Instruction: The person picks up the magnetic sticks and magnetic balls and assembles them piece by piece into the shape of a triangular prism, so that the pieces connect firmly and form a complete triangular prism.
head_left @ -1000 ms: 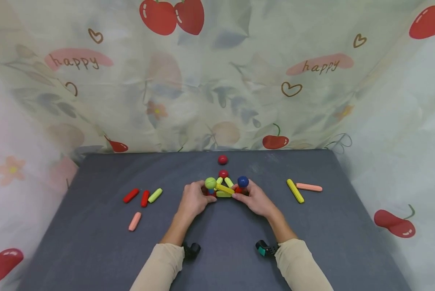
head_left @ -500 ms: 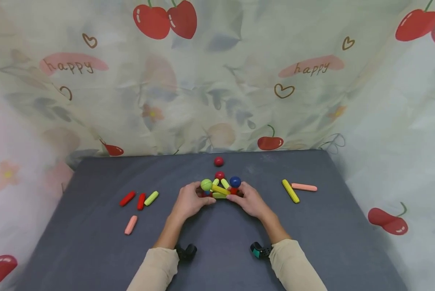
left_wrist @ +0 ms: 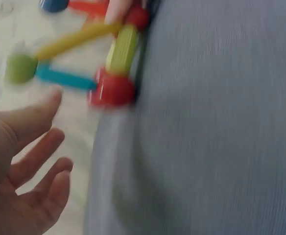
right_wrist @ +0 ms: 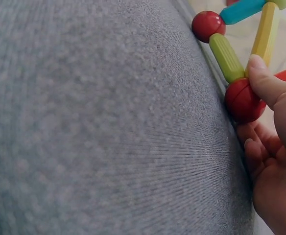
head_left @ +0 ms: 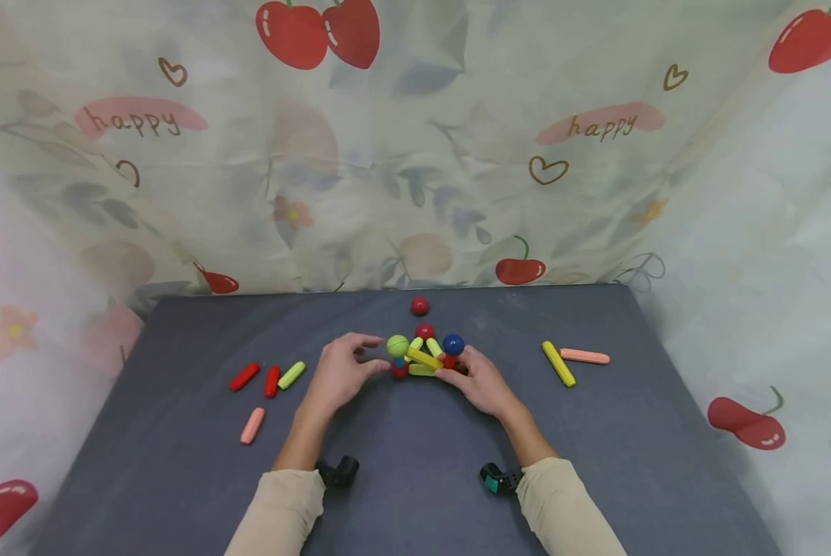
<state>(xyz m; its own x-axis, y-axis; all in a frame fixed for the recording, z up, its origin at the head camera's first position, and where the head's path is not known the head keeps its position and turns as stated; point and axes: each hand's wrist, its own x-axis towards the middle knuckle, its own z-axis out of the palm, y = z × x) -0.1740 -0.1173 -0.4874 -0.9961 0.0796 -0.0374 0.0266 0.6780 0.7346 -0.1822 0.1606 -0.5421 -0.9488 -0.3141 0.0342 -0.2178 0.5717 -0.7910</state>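
Note:
A small frame of magnetic sticks and balls stands at the table's middle. Its green ball [head_left: 398, 346] tops a blue stick [left_wrist: 64, 78] rising from a red corner ball [right_wrist: 208, 27]. From the green ball a yellow stick [head_left: 424, 358] slants down to the right front red ball [right_wrist: 244, 100], and a blue ball [head_left: 453, 344] sits above a red stick. My right hand [head_left: 481, 378] grips that right front ball, thumb against the yellow stick's lower end, fingers behind. My left hand [head_left: 342, 371] is off the frame's left side, fingers apart and holding nothing.
One loose red ball [head_left: 419, 306] lies behind the frame. On the left are two red sticks [head_left: 245, 377], a light green stick [head_left: 292, 375] and a pink stick [head_left: 252, 426]. A yellow stick [head_left: 558, 364] and another pink stick [head_left: 585, 356] lie at right.
My left hand has let go of the frame's left corner and moved left, its fingers spreading. The right hand keeps its hold, and the frame keeps its shape.

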